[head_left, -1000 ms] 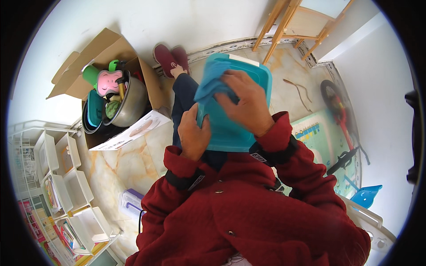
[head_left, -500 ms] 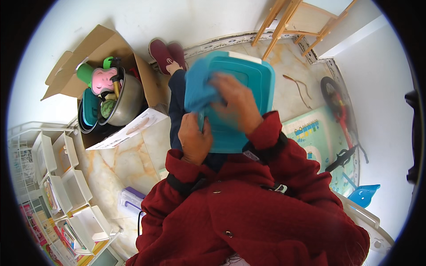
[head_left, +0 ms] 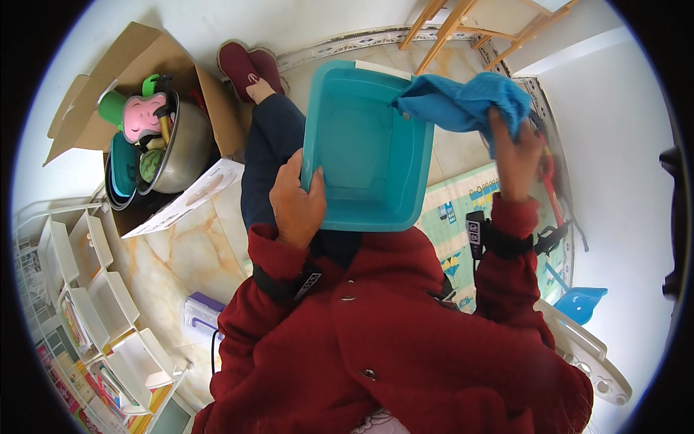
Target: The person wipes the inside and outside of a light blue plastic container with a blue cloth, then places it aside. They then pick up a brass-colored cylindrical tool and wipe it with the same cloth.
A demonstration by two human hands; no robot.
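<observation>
A teal plastic basin is held up in front of me, its inside facing upward. My left hand grips its left rim, thumb over the edge and fingers on the outer wall. To the right of the basin, my right hand is closed on a blue cloth. The cloth is bunched at my fingers, and its loose end trails left to the basin's far right corner.
At left, a cardboard box holds a steel bowl and toys. Nearer stands a white rack with bins. A patterned mat, a blue toy shovel and a wooden easel are at right. A purple-lidded case lies on the floor.
My right hand has swung right with the cloth, from the basin's left rim to beyond its right side. The basin has shifted slightly left and its inside shows more fully.
</observation>
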